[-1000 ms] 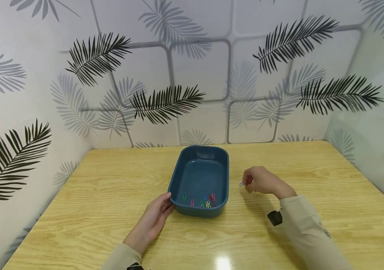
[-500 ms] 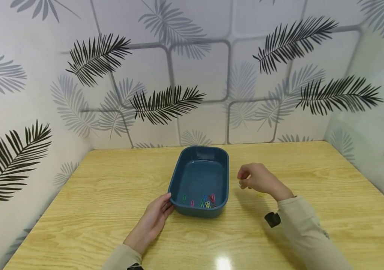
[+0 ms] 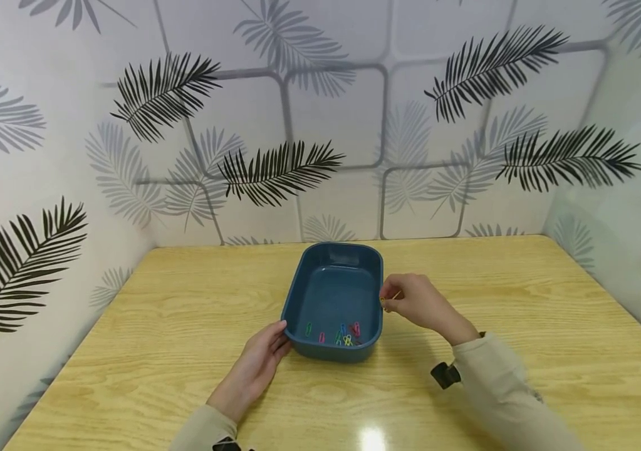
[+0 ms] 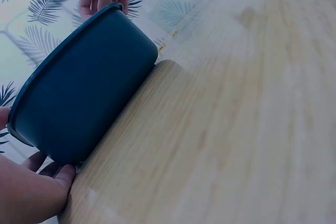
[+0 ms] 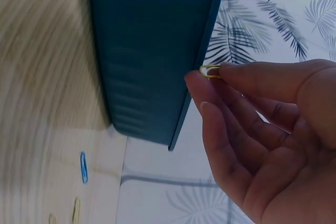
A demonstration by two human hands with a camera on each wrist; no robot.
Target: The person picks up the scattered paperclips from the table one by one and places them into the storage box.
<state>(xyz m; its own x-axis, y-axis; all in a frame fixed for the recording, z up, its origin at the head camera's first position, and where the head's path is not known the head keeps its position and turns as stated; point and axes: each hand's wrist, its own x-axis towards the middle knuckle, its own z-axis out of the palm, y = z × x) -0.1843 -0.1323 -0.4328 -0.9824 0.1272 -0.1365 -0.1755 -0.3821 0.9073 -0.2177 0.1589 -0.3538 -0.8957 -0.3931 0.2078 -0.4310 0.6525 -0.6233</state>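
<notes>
A dark blue plastic bin point(image 3: 331, 354) sits on the table, with several coloured paper clips, such as a green paper clip point(image 3: 308, 329) and a pink paper clip point(image 3: 322, 337), near its front end. My left hand point(image 3: 252, 366) grips the bin's near left corner, thumb at the rim and fingers low against the wall point(image 4: 89, 82). At the bin's right rim, my right hand point(image 3: 418, 304) pinches a yellow paper clip point(image 5: 210, 71) between thumb and fingertip. Whether that hand touches the rim cannot be told.
In the right wrist view, a blue paper clip point(image 5: 84, 167) and a yellow paper clip point(image 5: 76, 211) lie on the wooden table point(image 3: 185, 300) beside the bin. Leaf-patterned walls point(image 3: 343, 125) close off the table's back and sides.
My right hand has travelled left from over the table to the bin's right rim, still pinching a paper clip. The left hand and the bin have stayed in place.
</notes>
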